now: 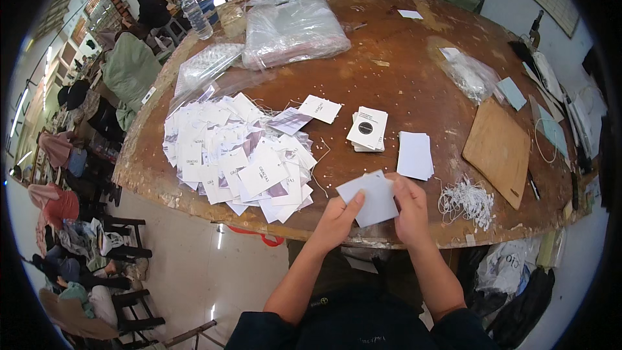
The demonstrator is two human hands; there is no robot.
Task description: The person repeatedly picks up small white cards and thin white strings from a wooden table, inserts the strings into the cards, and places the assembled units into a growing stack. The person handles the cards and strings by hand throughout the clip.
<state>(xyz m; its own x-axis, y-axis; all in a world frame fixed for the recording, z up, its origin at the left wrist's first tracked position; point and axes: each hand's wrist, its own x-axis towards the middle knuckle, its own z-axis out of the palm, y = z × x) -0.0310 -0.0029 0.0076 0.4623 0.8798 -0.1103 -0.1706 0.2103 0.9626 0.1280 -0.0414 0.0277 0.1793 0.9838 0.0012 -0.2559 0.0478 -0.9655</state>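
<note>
Above the near edge of the table, my left hand (339,219) and my right hand (411,208) hold white paper cards (376,204) between them. The left thumb presses on the front of the cards, and the right fingers grip their right side. Just beyond lie a stack of blank white cards (414,155) and a stack of printed cards with a black circle (367,131). A bundle of white strings (468,201) rests to the right of my right hand. On the left spreads a big heap of printed hang tags (243,155), some with strings on them.
A clear plastic-wrapped pack (295,29) and a water bottle (196,17) stand at the far left of the wooden table (389,39). To the right are a wooden board (497,152), a plastic bag (470,76) and a pen (533,185). Several people sit working beyond the table's left side.
</note>
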